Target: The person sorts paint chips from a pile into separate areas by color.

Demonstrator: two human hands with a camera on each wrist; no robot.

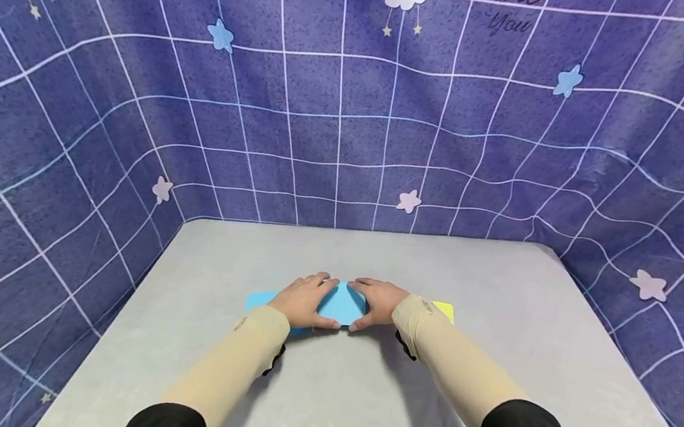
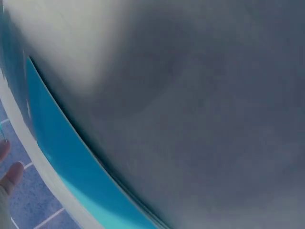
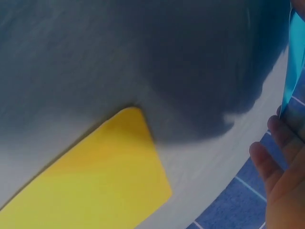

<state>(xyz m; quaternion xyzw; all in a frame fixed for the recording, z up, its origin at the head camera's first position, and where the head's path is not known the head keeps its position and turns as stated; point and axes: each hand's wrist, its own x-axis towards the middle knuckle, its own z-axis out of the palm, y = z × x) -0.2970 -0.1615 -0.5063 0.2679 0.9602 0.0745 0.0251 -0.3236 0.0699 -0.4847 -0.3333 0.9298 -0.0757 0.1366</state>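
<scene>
A light-blue card (image 1: 342,304) is held between both hands. My left hand (image 1: 300,303) grips its left side, the thumb at the near edge and the fingers at the far edge. On its right side, my right hand (image 1: 380,301) pinches it in the same way, thumb near and fingers far. Part of the card shows at the edge of the right wrist view, by the fingers. Under and beside the left hand, another blue sheet (image 2: 86,162) lies on the table, partly hidden in the head view. A yellow card (image 3: 105,171) lies behind the right wrist.
The grey table (image 1: 319,403) spreads around both arms, which cast shadows on it. Purple cloth (image 1: 301,130) with a white grid, stars and clouds hangs at the back and along both sides.
</scene>
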